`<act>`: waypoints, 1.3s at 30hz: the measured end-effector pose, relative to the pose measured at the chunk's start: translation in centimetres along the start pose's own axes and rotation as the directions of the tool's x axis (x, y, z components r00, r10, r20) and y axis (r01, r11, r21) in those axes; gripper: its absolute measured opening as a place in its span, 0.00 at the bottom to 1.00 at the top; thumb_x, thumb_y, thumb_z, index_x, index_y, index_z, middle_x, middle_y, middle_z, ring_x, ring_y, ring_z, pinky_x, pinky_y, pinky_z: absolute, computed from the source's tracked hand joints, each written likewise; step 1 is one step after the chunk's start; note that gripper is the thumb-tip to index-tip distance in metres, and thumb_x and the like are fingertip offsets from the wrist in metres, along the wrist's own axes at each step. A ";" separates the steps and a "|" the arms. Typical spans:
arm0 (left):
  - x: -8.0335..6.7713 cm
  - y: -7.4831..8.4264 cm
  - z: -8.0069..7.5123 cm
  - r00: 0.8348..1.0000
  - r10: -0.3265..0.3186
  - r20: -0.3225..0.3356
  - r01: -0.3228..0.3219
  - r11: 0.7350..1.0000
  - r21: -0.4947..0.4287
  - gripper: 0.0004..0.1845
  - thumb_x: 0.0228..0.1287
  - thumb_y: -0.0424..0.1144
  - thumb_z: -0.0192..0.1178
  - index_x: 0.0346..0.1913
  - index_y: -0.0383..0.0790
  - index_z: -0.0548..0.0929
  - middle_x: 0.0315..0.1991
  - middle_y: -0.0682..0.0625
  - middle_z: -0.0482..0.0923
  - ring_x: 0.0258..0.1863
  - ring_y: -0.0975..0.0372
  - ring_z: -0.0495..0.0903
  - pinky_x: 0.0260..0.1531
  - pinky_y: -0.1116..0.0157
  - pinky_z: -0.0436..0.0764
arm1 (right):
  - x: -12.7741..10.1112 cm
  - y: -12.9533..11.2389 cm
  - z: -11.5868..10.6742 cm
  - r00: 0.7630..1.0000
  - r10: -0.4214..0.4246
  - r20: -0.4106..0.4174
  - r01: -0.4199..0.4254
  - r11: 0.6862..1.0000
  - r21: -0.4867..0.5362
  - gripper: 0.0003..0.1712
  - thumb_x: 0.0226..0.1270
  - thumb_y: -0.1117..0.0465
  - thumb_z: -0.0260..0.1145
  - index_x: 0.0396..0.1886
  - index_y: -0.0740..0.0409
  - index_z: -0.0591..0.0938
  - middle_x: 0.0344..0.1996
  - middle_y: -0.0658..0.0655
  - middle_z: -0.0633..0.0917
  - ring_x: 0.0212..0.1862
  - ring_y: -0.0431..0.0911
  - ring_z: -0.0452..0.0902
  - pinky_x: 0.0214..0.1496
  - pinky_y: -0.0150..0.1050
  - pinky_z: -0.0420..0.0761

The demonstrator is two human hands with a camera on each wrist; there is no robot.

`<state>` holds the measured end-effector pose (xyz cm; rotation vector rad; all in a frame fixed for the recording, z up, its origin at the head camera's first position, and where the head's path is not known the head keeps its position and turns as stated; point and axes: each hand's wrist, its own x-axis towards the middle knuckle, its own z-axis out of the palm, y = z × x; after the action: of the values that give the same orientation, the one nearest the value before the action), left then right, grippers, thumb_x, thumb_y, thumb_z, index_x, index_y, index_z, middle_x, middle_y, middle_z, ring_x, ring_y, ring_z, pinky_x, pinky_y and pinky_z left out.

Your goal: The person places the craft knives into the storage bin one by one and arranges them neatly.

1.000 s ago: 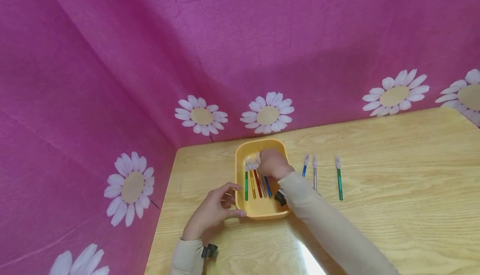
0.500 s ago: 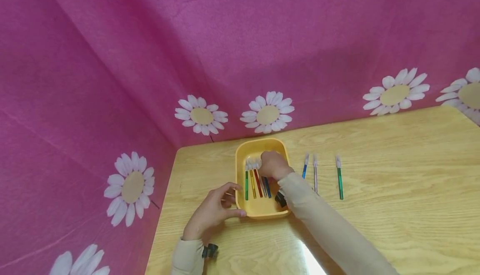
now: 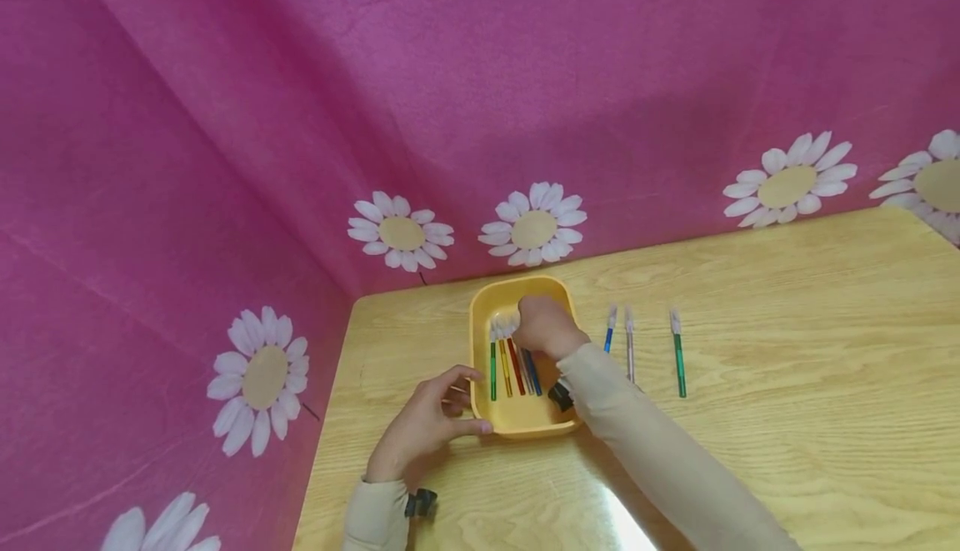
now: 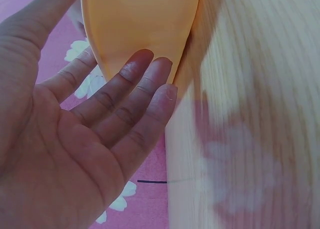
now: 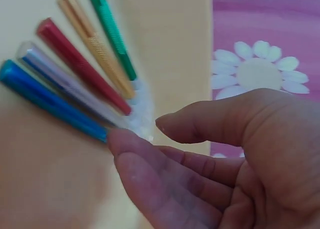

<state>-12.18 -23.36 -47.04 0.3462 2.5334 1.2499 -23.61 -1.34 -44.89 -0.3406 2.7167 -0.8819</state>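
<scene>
the right hand point(image 5: 210, 164) has its thumb and fingers point(image 5: 150, 159) curled close together at the clear caps of five pens point(image 5: 75, 84) fanned in the yellow tray point(image 3: 521, 422); whether they pinch a cap, i cannot tell. the left hand point(image 3: 423, 426) lies with fingers point(image 4: 135, 94) straight and together against the tray's outer left wall. three more pens point(image 3: 630, 347) lie on the wooden table point(image 3: 787, 368), right of the tray.
</scene>
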 end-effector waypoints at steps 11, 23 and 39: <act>0.1 0.0 0.0 1.000 -0.023 -0.009 0.023 1.000 0.006 0.31 0.56 0.45 0.80 0.62 0.47 0.80 0.53 0.48 0.86 0.47 0.59 0.85 0.53 0.50 0.85 | -1.3 -0.4 -2.8 0.998 -0.050 -0.042 0.050 0.999 -0.015 0.14 0.56 0.67 0.65 0.12 0.56 0.78 0.09 0.50 0.79 0.15 0.44 0.77 0.19 0.35 0.71; 0.0 0.1 0.1 0.998 -0.059 -0.010 0.059 0.998 -0.005 0.31 0.56 0.44 0.79 0.62 0.49 0.79 0.53 0.50 0.86 0.48 0.57 0.85 0.54 0.52 0.84 | -3.4 1.4 -6.2 0.994 -0.041 -0.104 0.040 0.999 -0.012 0.11 0.59 0.62 0.66 0.17 0.54 0.82 0.13 0.50 0.83 0.18 0.44 0.78 0.21 0.36 0.70; 0.0 -0.1 0.0 0.998 -0.056 -0.007 0.056 0.998 -0.014 0.31 0.56 0.45 0.80 0.63 0.50 0.79 0.52 0.51 0.86 0.48 0.57 0.85 0.54 0.53 0.84 | -6.0 7.6 -9.7 0.979 0.006 -0.206 -0.021 0.997 -0.068 0.09 0.61 0.58 0.65 0.26 0.56 0.85 0.23 0.55 0.85 0.27 0.50 0.77 0.24 0.40 0.71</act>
<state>-12.18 -23.38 -47.13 0.2668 2.5212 1.2492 -22.18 11.66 -40.84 -0.2569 2.9416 -0.8634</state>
